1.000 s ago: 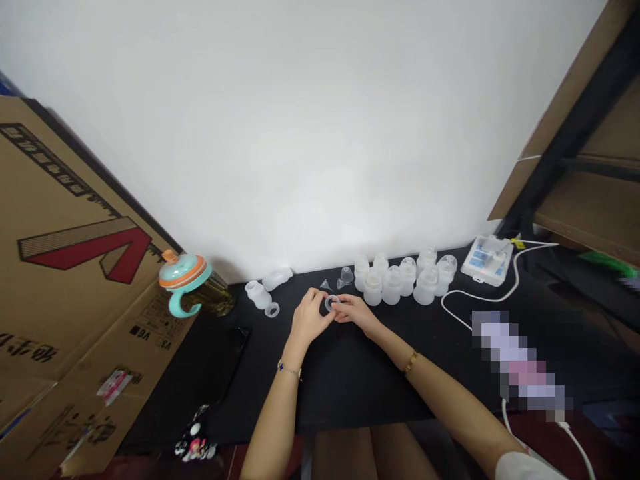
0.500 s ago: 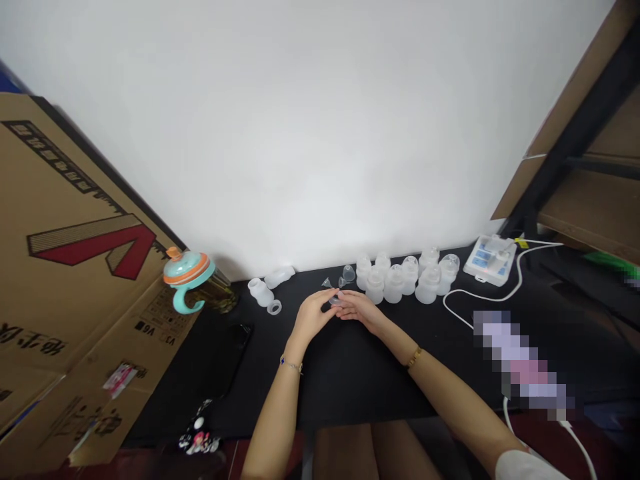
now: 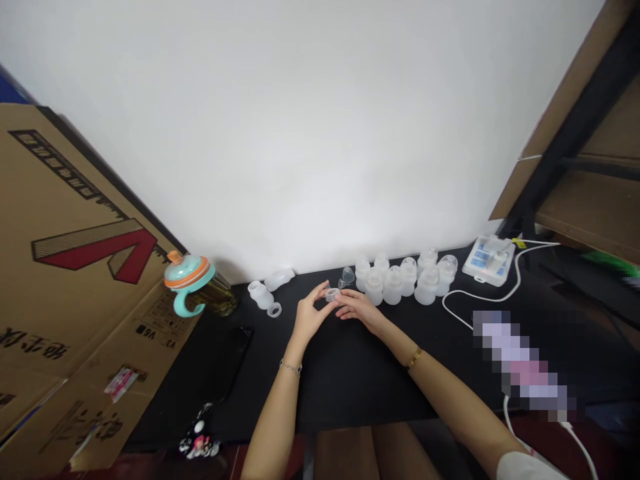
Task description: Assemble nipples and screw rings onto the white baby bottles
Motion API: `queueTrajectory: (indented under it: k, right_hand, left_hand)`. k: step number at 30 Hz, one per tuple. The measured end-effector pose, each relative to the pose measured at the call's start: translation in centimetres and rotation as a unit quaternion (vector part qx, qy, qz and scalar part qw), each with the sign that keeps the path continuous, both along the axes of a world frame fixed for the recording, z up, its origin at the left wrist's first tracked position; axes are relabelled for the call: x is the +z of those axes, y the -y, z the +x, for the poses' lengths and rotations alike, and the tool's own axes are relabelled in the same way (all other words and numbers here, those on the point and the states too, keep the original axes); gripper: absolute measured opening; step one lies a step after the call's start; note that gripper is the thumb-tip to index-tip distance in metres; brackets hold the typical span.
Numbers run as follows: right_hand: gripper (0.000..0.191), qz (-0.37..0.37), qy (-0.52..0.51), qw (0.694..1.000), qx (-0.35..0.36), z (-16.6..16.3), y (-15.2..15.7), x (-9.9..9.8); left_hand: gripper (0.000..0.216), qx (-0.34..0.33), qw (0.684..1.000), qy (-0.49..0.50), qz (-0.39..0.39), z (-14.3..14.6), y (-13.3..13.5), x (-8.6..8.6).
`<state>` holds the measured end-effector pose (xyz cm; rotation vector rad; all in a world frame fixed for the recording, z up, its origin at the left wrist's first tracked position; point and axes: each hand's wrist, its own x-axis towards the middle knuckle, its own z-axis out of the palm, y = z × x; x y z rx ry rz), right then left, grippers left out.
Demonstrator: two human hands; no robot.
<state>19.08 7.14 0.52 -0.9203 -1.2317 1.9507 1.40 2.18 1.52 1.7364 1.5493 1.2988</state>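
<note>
Just below the frame's centre, the left hand (image 3: 313, 319) is pinching a clear ring (image 3: 332, 295) between thumb and fingers. The right hand (image 3: 363, 311) is touching the ring's edge, whether gripping I cannot tell, while frosted bottles (image 3: 393, 290) are standing right of centre.

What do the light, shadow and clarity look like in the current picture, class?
Head view: the white wall is brightest around its lower middle; head view: soft shadow falls beside the jug; head view: a pixelated patch hides detail at right; head view: the ring is too small for fine detail.
</note>
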Motion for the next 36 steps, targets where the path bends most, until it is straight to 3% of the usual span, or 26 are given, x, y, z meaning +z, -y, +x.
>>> queueTrajectory:
  k: [5, 9, 18, 24, 28, 36]
  right_hand:
    - [0.028, -0.013, -0.004, 1.0, -0.005, 0.0, 0.1, 0.0]
    - [0.029, -0.037, -0.013, 0.999, -0.005, 0.0, 0.0, -0.1]
    - [0.038, -0.121, -0.052, 0.99, 0.039, 0.2, -0.5, -0.7]
    - [0.026, -0.077, -0.048, 0.996, 0.009, 0.2, -0.2, -0.4]
    - [0.03, -0.03, -0.032, 0.999, -0.012, 0.2, -0.1, -0.2]
    - [0.029, -0.027, -0.01, 0.999, -0.038, 0.0, -0.2, -0.3]
  left_hand:
    - [0.044, 0.001, 1.0, -0.022, 0.0, 0.2, 0.2, 0.1]
    - [0.048, -0.005, 0.999, -0.033, -0.007, 0.3, 0.1, 0.0]
    - [0.039, 0.039, 0.999, 0.013, 0.025, -0.3, -0.2, -0.4]
    - [0.03, 0.057, 0.997, -0.03, 0.033, 0.0, -0.1, -0.4]
    - [0.027, 0.058, 0.998, -0.028, 0.027, 0.1, -0.1, -0.3]
    - [0.027, 0.079, 0.994, -0.061, 0.053, -0.4, -0.5, -1.0]
